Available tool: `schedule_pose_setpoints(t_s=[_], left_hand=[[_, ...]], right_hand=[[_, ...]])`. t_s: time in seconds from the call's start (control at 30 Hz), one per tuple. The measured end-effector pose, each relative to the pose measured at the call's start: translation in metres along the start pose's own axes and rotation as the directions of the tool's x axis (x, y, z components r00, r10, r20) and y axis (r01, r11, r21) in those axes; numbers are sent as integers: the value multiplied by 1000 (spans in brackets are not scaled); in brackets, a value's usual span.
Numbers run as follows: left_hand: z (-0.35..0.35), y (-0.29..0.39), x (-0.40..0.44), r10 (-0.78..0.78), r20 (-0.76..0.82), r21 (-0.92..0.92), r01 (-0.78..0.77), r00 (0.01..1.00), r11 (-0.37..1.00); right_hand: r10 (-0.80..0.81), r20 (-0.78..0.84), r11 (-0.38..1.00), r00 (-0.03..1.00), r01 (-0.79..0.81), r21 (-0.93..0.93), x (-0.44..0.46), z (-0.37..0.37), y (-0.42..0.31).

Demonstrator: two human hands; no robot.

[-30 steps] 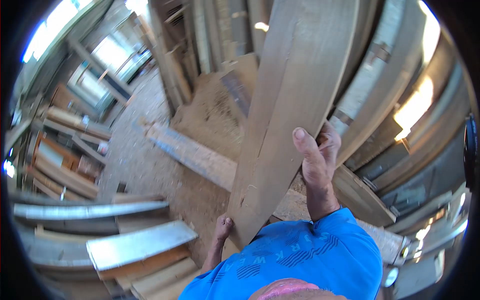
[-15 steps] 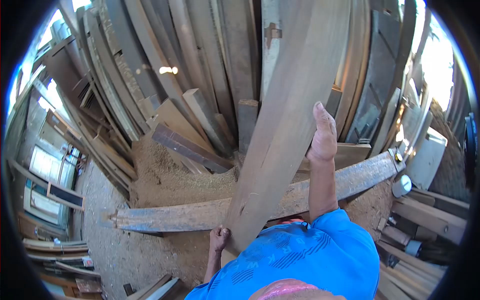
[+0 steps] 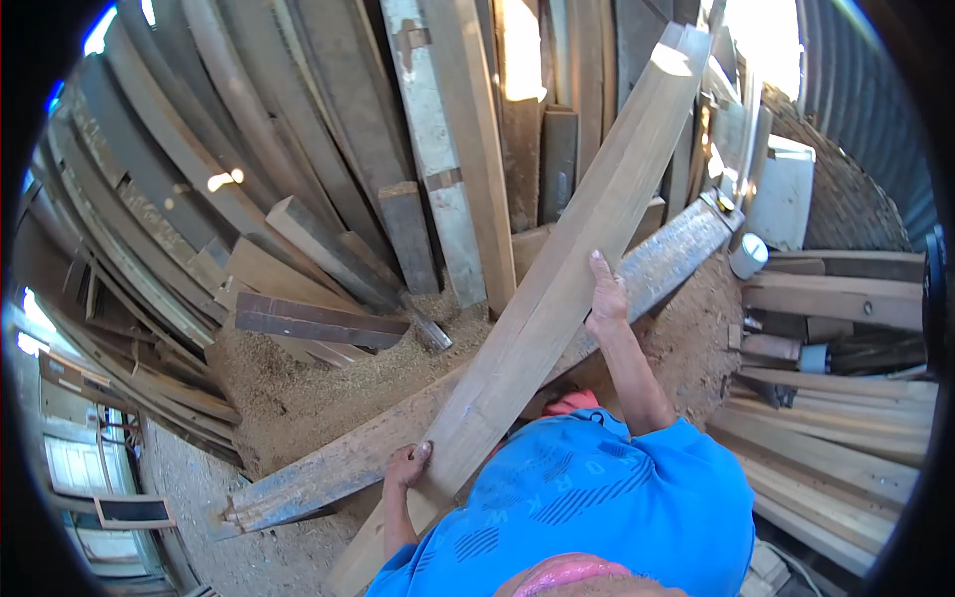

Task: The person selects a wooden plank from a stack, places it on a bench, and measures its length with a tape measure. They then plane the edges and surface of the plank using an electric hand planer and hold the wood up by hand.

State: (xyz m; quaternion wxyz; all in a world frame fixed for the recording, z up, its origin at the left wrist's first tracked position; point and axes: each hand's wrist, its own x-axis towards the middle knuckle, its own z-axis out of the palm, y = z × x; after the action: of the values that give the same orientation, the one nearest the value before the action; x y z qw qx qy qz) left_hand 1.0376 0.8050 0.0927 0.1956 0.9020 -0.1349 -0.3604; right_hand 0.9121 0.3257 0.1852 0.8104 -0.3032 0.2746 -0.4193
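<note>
Head view: long wooden plank [image 3: 542,308] slants across the weathered beam [image 3: 338,448]; steady it by both edges, right hand [image 3: 608,300] higher, its underside fingers hidden, cannot tell; left hand [image 3: 404,466] lower, pinching the edge.

The left hand [image 3: 406,466] and right hand [image 3: 608,300] hold opposite edges of a long wooden plank [image 3: 559,289], which slants across a worn beam [image 3: 338,458]. Beyond, tall boards [image 3: 348,99] stand behind scattered sawdust [image 3: 298,388].
</note>
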Motion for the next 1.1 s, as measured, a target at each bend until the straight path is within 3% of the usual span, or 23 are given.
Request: schedule_pose_setpoints(t_s=[0.13, 0.27, 0.33, 0.43, 0.67, 0.97, 1.1], left_hand=[[-12, -15, 19, -56, 124, 129, 40, 991, 991], [-28, -12, 25, -112, 75, 243, 91, 991, 966], [-25, -25, 40, -150, 15, 303, 138, 989, 943], [-33, -23, 62, -251, 82, 364, 205, 965, 908], [-24, -7, 116, -249, 142, 443, 163, 958, 882], [-9, 7, 149, -244, 166, 477, 138, 956, 868], [2, 2, 153, -207, 184, 531, 81, 961, 844]], right_hand=[[72, -206, 996, 976, -81, -32, -10, -46, 34], [235, -338, 971, 912, -232, 49, -25, -83, 63], [247, -382, 968, 891, -247, 50, -29, -106, 84], [263, -449, 961, 854, -273, 44, -35, -125, 99], [285, -623, 943, 728, -330, 46, -17, -181, 137], [245, -687, 951, 684, -306, 34, -12, -207, 162], [246, -653, 957, 717, -286, 46, -21, -218, 166]])
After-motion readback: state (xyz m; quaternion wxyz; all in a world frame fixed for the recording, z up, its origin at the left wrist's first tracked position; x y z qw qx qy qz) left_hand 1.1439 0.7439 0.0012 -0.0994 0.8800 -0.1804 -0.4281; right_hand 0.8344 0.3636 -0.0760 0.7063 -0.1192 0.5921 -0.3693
